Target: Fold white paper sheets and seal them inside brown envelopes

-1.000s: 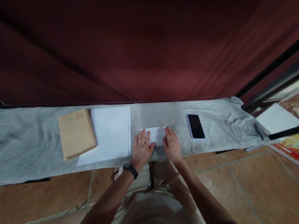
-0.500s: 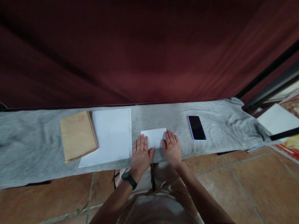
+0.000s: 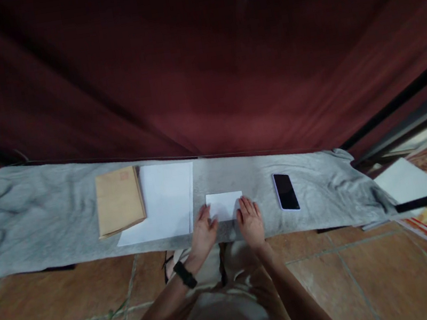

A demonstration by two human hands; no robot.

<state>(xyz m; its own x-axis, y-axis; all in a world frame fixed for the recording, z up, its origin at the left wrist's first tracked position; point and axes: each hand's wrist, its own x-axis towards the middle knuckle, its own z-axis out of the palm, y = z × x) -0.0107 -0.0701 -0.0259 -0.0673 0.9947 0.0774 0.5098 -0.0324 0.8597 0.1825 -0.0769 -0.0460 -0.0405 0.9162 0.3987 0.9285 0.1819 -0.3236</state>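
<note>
A small white folded sheet of paper [image 3: 225, 206] lies on the grey cloth in front of me. My left hand [image 3: 204, 233] is at its left edge, turned partly onto its side, with the fingertips touching the paper and the thumb apart from them. Along the right edge, my right hand [image 3: 251, 223] rests palm down with its fingers stretched out, the fingertips on the paper's corner. A dark watch is on my left wrist.
Large white paper sheets [image 3: 169, 199] lie to the left, partly under a stack of brown envelopes [image 3: 119, 201]. A phone [image 3: 285, 192] lies to the right. The grey cloth [image 3: 56, 217] covers a narrow surface, with a dark red curtain [image 3: 200, 75] behind it.
My left hand has tilted from lying flat onto its side at the paper's left edge. My right hand stays at the right edge. The whole view has shifted slightly.
</note>
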